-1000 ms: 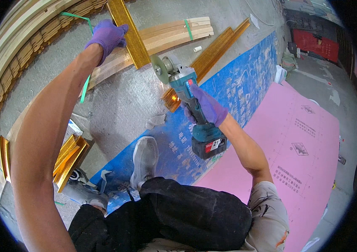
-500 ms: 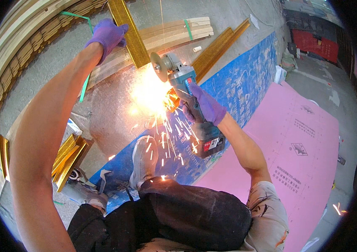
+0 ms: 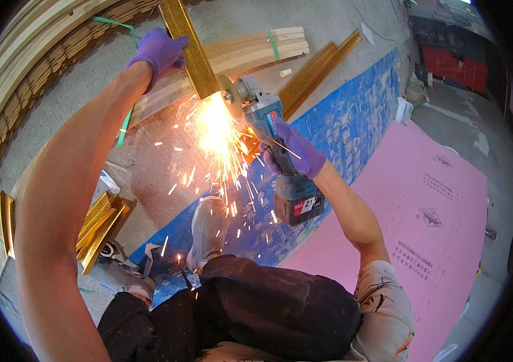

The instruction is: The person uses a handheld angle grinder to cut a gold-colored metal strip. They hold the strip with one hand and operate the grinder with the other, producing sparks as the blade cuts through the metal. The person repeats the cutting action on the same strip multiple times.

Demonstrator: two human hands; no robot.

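My left hand (image 3: 158, 50), in a purple glove, grips a long gold metal strip (image 3: 189, 43) near its lower end. My right hand (image 3: 297, 148), also in a purple glove, holds a blue cordless angle grinder (image 3: 271, 142) by its body. The grinder's disc (image 3: 227, 96) meets the cut end of the strip, and bright sparks (image 3: 220, 145) spray down toward my grey shoe (image 3: 208, 232).
Short gold offcuts (image 3: 101, 226) lie on the concrete at lower left. More gold strips (image 3: 313, 75) and a bundle of pale wooden slats (image 3: 256, 51) lie beyond. A blue sheet (image 3: 353, 139) and a pink board (image 3: 431, 211) cover the floor at right.
The grinder moved up and left to the end of the gold strip. Sparks started about half a second ago and now fall in a narrower spray.
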